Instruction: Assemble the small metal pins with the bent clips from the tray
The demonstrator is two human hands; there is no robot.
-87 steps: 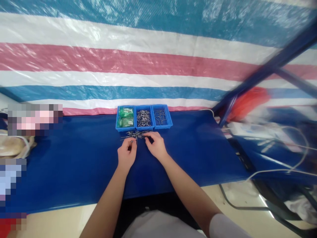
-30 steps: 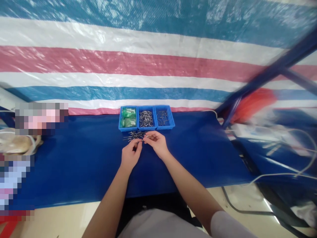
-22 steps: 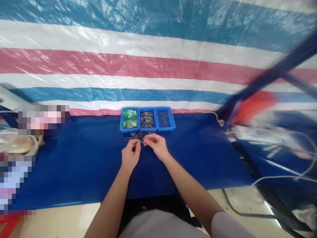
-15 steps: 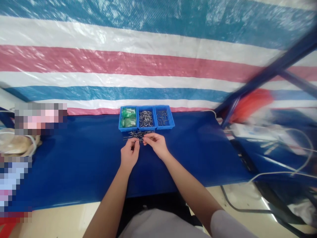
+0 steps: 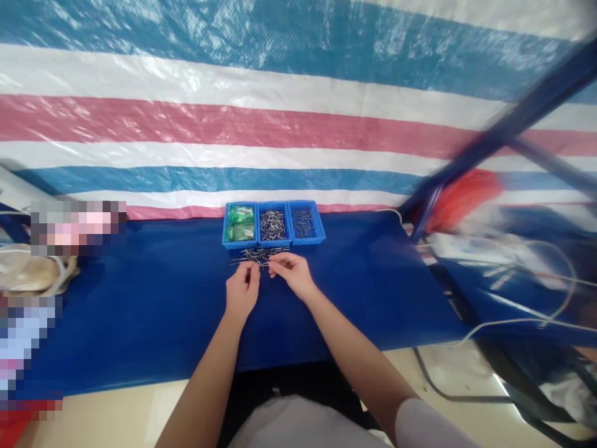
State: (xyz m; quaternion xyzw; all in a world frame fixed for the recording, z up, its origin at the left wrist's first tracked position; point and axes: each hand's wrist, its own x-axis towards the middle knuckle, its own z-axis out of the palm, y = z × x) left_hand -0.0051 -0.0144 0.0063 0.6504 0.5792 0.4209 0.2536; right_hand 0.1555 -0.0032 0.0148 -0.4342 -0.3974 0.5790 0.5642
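Both my hands are pinched over a loose pile of thin dark metal pins (image 5: 252, 254) on the blue table, just in front of three blue bins. My left hand (image 5: 242, 287) has thumb and forefinger pressed together at the pile's near edge. Close beside it, my right hand (image 5: 293, 274) pinches too, its fingertips a small gap away. Something thin seems to span that gap, too small to make out. The left bin (image 5: 225, 233) holds green packets with pale pieces. Many short metal pins lie in the middle bin (image 5: 274, 243), and fewer, thinner ones in the right bin (image 5: 318, 236).
A striped plastic sheet (image 5: 280, 124) hangs behind the blue table (image 5: 163, 298). At right stand a blue metal frame (image 5: 426, 211), a red bag (image 5: 471, 193) and white cables (image 5: 494, 323). A blurred-out person sits at the left edge, near a tan bundle (image 5: 28, 270).
The view has shifted slightly, so the bins and pile appear a little further left. My hands keep the same pinching pose over the near edge of the pile.
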